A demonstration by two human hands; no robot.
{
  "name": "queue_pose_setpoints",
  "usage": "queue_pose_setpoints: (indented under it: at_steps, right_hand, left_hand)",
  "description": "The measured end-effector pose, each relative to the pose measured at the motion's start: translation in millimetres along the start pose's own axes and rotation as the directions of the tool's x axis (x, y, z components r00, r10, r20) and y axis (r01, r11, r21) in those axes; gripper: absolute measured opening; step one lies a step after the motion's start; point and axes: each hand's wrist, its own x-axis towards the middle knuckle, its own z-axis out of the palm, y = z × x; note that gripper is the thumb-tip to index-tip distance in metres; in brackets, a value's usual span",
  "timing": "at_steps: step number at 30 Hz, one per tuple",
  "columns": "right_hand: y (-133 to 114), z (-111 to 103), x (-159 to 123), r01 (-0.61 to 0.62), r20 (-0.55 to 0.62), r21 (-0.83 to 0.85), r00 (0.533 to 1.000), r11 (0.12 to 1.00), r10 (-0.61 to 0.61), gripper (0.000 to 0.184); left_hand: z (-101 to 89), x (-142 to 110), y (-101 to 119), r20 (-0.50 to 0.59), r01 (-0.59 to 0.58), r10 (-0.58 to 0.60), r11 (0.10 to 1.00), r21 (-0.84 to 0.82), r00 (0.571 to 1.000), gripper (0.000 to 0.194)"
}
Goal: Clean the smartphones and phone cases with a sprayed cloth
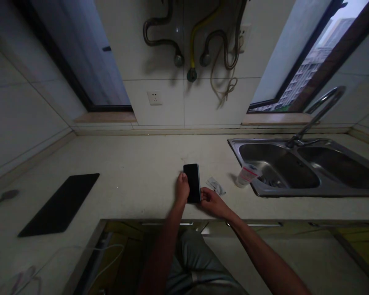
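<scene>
A smartphone (193,182) with a dark screen is held upright over the counter in front of me. My left hand (182,187) wraps round its left edge, the thumb resting near the screen's side. At the lower right edge is my right hand (213,201), fingers curled in against the phone; whether they grip it or only touch it is hard to make out. Just right of the phone lies a small torn-looking packet (215,186). Farther right stands a plastic cup (246,176) with red print, beside the sink.
A double steel sink (256,191) with a tall tap (320,110) fills the right of the counter (141,172). On the left lie a black mat (61,205) and a white cable (110,246). Pipes (192,45) and a socket (154,98) are on the wall.
</scene>
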Motion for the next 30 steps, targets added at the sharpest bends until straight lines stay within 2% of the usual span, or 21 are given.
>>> queue_pose_setpoints:
  at_steps: [3, 6, 10, 14, 18, 23, 27, 30]
  right_hand:
    - [-1.8, 0.2, 4.6, -0.028, 0.039, 0.044, 0.999, 0.999, 0.026, 0.029]
    - [-0.7, 0.0, 6.3, -0.034, 0.045, 0.036, 0.998, 0.999, 0.032, 0.032]
    - [3.6, -1.7, 6.5, -0.069, -0.023, -0.109, 0.998, 0.992, 0.066, 0.033]
    - [3.8, -2.1, 6.1, -0.067, -0.079, -0.258, 0.996, 0.964, 0.048, 0.028]
    - [1.5, -1.3, 5.7, -0.043, -0.069, -0.294, 0.997, 0.955, 0.023, 0.026]
    - [5.6, -2.8, 6.3, -0.054, -0.059, -0.173, 0.997, 0.984, 0.044, 0.026]
    - [6.8, -5.1, 6.7, -0.087, -0.029, 0.036, 0.996, 0.996, 0.088, 0.025]
    - [1.8, -6.1, 6.1, -0.113, 0.042, 0.206, 0.993, 0.972, 0.107, 0.029]
  left_hand:
    - [-0.8, 1.6, -3.8, -0.061, 0.006, -0.002, 0.998, 0.056, 0.998, 0.03]
    - [-1.0, 1.8, -6.1, -0.068, -0.001, 0.007, 0.996, 0.09, 0.998, 0.03]
    - [0.5, 1.3, -7.2, -0.085, -0.014, 0.024, 0.992, 0.122, 0.996, 0.03]
    - [2.3, 1.2, -6.3, -0.084, -0.015, 0.026, 0.991, 0.132, 0.996, 0.03]
    - [2.2, 2.2, -4.4, -0.075, 0.004, 0.005, 0.993, 0.121, 0.997, 0.031]
    - [3.2, 1.0, -2.0, -0.069, -0.004, 0.012, 0.994, 0.112, 0.998, 0.032]
    - [6.7, -2.4, -0.6, -0.075, 0.015, -0.006, 0.992, 0.125, 0.997, 0.032]
    - [7.4, -4.1, -0.4, -0.098, 0.038, -0.027, 0.993, 0.113, 0.995, 0.034]
